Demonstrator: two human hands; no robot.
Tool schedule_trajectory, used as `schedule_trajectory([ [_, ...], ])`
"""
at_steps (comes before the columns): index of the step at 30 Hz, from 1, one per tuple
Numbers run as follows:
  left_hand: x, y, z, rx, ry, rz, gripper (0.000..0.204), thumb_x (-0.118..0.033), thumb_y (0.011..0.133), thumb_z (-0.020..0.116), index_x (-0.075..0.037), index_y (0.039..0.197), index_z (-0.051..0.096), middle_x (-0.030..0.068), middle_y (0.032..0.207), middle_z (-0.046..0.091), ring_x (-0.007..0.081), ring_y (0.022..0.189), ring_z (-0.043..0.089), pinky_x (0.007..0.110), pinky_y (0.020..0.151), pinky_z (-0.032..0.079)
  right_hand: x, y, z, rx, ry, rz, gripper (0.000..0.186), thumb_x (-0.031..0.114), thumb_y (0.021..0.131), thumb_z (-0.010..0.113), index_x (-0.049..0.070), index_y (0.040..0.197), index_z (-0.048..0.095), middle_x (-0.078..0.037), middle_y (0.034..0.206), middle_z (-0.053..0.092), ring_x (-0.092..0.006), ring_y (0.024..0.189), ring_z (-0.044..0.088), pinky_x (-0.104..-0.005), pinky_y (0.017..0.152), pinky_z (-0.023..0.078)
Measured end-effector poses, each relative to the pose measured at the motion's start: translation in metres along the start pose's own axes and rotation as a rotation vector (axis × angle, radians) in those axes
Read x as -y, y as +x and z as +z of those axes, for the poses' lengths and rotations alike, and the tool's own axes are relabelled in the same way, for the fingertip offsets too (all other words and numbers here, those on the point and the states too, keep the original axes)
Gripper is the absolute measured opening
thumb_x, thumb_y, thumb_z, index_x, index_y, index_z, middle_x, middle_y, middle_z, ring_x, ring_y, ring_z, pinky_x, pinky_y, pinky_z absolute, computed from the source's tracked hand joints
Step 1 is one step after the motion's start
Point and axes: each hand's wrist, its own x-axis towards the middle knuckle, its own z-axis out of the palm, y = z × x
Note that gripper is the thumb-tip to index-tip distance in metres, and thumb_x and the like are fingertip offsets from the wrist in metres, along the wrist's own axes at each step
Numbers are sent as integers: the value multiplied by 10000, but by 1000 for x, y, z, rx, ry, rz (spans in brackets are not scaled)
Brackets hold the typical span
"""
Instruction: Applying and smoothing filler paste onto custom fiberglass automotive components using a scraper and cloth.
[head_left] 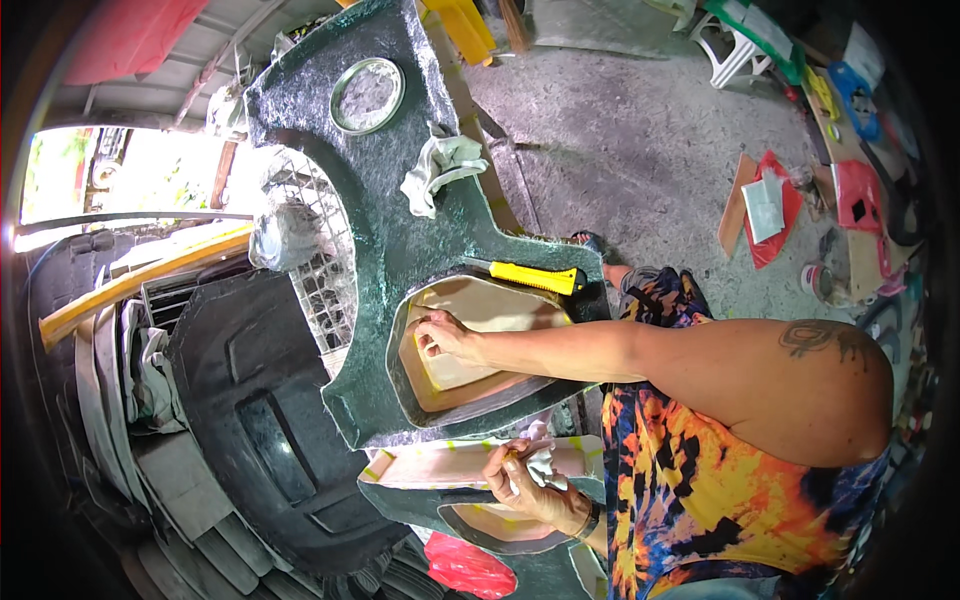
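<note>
A dark green, rough fibreglass panel (pixel 400 240) has a recess lined with tan board (pixel 490 305) and yellow tape strips. Inside the recess my right hand (pixel 443 337) is closed, its fingers pinched at the board's left edge; what they grip is too small to make out. Below it, my left hand (pixel 525 490) holds a crumpled white cloth (pixel 543 462) over a second green fibreglass piece (pixel 420 502). A yellow utility knife (pixel 525 276) lies on the panel beside the recess, its blade end pointing left.
Higher on the panel are a round metal lid (pixel 367 96) and a crumpled whitish glove (pixel 440 170). A black moulded panel (pixel 265 430) stands at left, under a yellow beam (pixel 150 280). A red plastic bag (pixel 468 567) lies at bottom; a white plastic chair (pixel 728 50) stands at upper right.
</note>
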Motion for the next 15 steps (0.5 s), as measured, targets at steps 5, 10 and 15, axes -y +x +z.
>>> schedule_trajectory([
  [5, -6, -2, 3, -3, -2, 4, 162, -137, 936, 573, -1, 1025, 558, 125, 889, 599, 168, 822, 609, 292, 711, 555, 16, -10, 2, 34, 148, 85, 207, 170, 862, 505, 74, 963, 658, -21, 727, 571, -106, 686, 534, -250, 610, 453],
  [10, -4, -3, 4, -77, 49, 20, 169, -161, 924, 585, -10, 994, 556, 119, 853, 582, 172, 781, 582, 311, 662, 562, 15, -4, -9, 85, 231, 63, 229, 146, 902, 481, 46, 1008, 657, 4, 771, 603, -79, 665, 544, -235, 609, 456],
  [15, -5, -3, 1, -35, 8, -7, 162, -139, 937, 571, -5, 1026, 556, 122, 891, 606, 174, 822, 611, 303, 729, 551, 6, -7, -16, -19, 162, 84, 219, 151, 891, 482, 71, 1017, 642, 7, 833, 603, -74, 718, 547, -244, 615, 453],
])
